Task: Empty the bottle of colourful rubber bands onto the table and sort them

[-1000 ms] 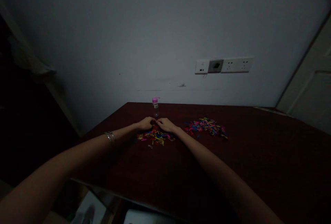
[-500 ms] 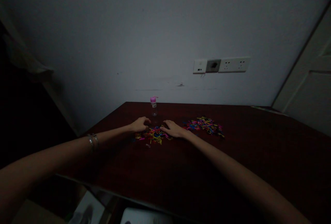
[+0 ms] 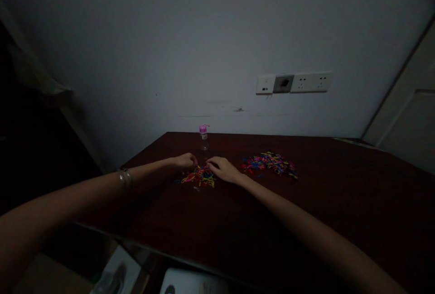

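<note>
On the dark table lies a loose pile of small bright elastic-looking loops (image 3: 200,177), mostly red, yellow and blue. My left hand (image 3: 185,161) is at the pile's left rear edge, its fingers curled downward and their tips hidden; whether a loop is in them does not show. My right hand (image 3: 222,168) rests at the right edge of the same pile, fingers bent but extended toward the left, with nothing visible in them. A small clear bottle (image 3: 204,142) with a pink lid stands upright behind the hands.
A larger heap of similar coloured loops (image 3: 272,163) lies to the right of my right hand. One pale loop (image 3: 196,189) sits apart in front. Wall sockets (image 3: 311,83) are above the back of the table (image 3: 238,221); a white object (image 3: 190,282) shows below its front edge.
My hands have drawn closer together around the near pile, which looks more gathered. My left fingers are more curled. The whole view has shifted slightly.
</note>
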### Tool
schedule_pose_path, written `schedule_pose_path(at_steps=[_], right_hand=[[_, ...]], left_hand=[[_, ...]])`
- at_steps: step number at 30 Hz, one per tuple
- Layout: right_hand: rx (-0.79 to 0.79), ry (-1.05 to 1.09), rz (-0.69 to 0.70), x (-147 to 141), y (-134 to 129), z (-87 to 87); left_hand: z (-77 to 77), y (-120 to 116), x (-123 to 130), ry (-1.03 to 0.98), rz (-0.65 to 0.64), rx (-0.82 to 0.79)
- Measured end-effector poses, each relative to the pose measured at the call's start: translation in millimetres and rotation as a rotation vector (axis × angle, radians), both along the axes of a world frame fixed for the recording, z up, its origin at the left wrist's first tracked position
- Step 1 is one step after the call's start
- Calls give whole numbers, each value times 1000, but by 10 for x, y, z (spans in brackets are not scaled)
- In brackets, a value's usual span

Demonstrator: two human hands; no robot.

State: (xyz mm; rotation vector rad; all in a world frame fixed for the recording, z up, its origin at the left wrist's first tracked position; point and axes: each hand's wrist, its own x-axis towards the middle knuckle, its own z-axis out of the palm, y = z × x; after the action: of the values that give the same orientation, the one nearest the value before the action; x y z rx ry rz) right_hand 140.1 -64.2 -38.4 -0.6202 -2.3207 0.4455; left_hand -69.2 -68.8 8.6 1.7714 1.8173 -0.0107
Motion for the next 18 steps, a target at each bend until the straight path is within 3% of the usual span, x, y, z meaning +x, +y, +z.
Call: schedule_pose_path(at_steps=[3, 7, 13, 18], right_hand=[[-23, 25, -134, 31, 206, -19], [-94, -66, -191, -5, 343, -79], [-155, -79, -52, -163, 156, -67], [-128, -31, -8, -39, 75, 36]], left_hand=[[-25, 101, -9, 112, -3, 149], [-95, 244, -46, 293, -149, 342], [-180, 258, 81, 155, -197, 235], [-58, 141, 57, 58, -210, 161]])
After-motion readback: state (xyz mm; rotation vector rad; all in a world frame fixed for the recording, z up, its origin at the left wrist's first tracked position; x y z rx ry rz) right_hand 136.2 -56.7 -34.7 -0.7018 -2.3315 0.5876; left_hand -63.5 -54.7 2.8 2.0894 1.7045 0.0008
